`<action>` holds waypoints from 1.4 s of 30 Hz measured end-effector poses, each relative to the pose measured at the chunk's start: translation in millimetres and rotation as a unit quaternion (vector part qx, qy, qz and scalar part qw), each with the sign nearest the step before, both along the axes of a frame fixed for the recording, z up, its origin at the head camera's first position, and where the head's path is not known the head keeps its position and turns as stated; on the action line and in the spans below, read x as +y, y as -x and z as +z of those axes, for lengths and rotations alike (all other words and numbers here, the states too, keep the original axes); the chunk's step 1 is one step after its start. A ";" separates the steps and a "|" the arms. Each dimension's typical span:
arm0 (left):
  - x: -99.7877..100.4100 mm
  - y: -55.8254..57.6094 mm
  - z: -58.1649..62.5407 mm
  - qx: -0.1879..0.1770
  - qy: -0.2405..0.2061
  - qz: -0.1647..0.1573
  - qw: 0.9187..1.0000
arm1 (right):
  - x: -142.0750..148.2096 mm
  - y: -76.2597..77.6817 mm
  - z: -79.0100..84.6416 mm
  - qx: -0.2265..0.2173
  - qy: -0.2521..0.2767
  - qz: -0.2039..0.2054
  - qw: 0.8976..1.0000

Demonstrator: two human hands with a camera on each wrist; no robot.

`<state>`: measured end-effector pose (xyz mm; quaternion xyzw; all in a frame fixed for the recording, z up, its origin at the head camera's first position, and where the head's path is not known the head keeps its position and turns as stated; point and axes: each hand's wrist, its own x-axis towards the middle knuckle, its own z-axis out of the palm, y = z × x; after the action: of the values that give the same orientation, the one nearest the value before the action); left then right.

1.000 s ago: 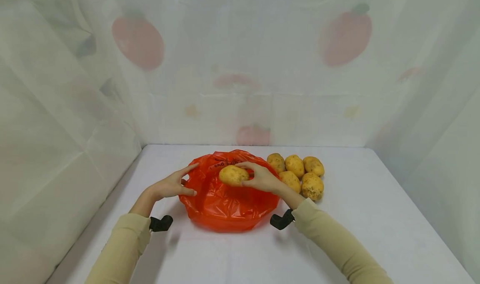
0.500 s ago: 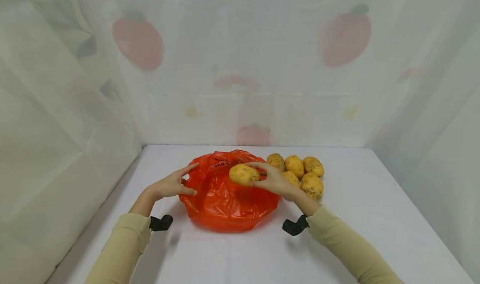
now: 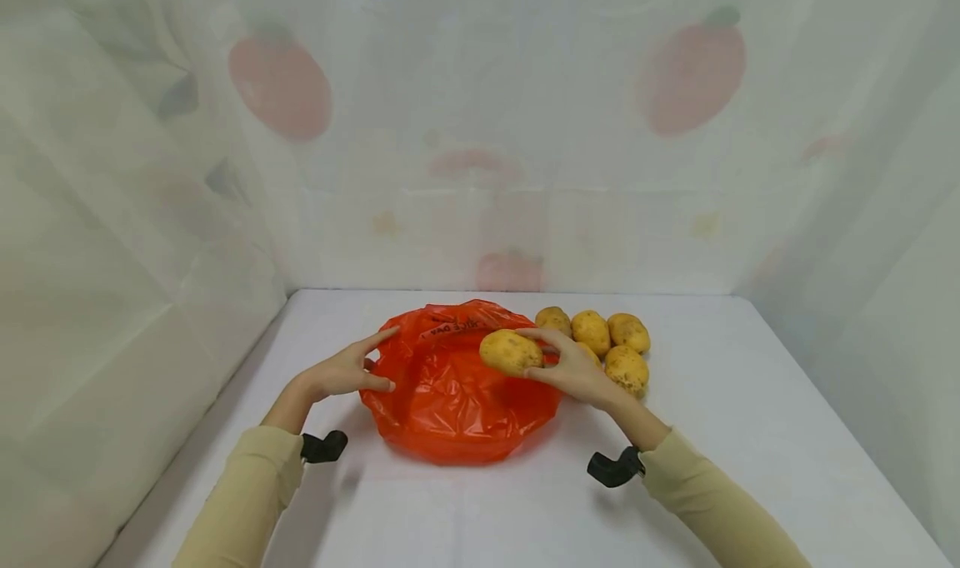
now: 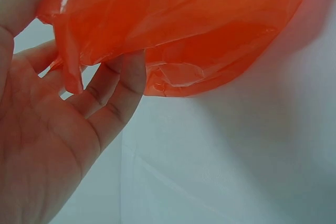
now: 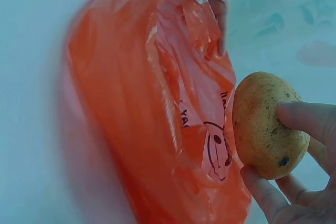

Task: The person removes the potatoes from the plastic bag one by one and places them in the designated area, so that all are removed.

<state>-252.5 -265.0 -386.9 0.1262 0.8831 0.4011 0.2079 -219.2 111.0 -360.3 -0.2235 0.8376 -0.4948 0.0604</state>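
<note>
A red plastic bag (image 3: 450, 422) lies with its mouth spread wide and dark printing on its inner back side. My left hand (image 3: 337, 375) holds the bag's left edge, the thumb and fingers curved around the plastic; in the left wrist view some fingers (image 4: 123, 95) reach in behind the red film. My right hand (image 3: 576, 375) grips a yellow potato (image 3: 508, 353) between thumb and fingers, raised above the right part of the bag's mouth. The right wrist view shows this potato (image 5: 268, 124) with brown specks and one dark spot, beside the printed bag (image 5: 126, 93).
Several more potatoes (image 3: 627, 370) sit grouped on the white table (image 3: 712, 410) just right of the bag, one partly hidden behind my right hand. Pale fabric walls (image 3: 420, 218) with fruit prints enclose the table's back and sides. A black wrist mount (image 3: 615, 468) hangs beneath each forearm.
My right hand has carried the potato steadily to the right, from over the middle of the bag toward its right rim. My left hand and the bag have stayed put.
</note>
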 end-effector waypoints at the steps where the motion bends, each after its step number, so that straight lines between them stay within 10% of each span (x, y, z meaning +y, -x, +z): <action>1: -0.2 0.0 -0.4 0.000 0.000 -0.001 1.000 | 1.9 -0.9 -0.3 0.001 0.002 0.001 1.000; 12: -1.6 -1.0 -1.6 -0.004 -0.005 0.002 1.000 | 35.7 7.3 -31.9 0.023 0.012 -0.002 1.000; 42: -2.6 0.0 -2.4 0.004 -0.005 0.005 1.000 | 90.5 -29.3 -59.3 0.084 -0.019 -0.038 0.996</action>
<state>-252.5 -267.7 -389.3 0.1245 0.8824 0.4063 0.2020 -189.9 201.5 -419.7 -0.2310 0.8567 -0.4606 -0.0246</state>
